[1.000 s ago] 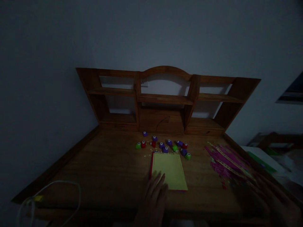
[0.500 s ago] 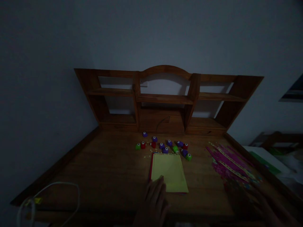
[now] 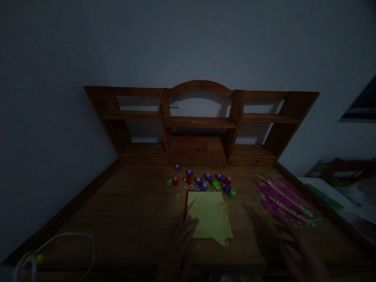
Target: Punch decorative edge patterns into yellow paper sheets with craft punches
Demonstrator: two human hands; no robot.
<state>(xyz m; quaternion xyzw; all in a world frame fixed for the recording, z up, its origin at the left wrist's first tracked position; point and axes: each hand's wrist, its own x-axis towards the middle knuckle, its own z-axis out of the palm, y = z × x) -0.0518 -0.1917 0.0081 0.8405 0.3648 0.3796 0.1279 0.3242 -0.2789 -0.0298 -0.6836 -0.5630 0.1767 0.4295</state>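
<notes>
A pad of yellow paper (image 3: pixel 205 232) with a red edge on its left lies on the wooden desk. On top of it a loose yellow sheet (image 3: pixel 209 215) sits turned askew, its lower corner reaching past the pad's bottom edge. My left hand (image 3: pixel 179 241) is at the sheet's left edge, its fingers closed on the paper there; the thumb is dim. To the right, my right hand (image 3: pixel 296 250) hovers over the desk with fingers apart, blurred and holding nothing. It is nearest to a heap of pink paper strips (image 3: pixel 280 197).
Several small purple, red and green craft punches (image 3: pixel 203 186) with eye-like tops stand behind the pad among yellow paper bits. Punched yellow strips (image 3: pixel 279 191) lie on the pink heap. A wooden shelf unit (image 3: pixel 202 122) backs the desk; a white cable (image 3: pixel 93 250) loops at the left.
The top yellow sheet has turned out of line with the pad. My left hand has shifted left to its edge. My right hand has moved left, away from the pink strips.
</notes>
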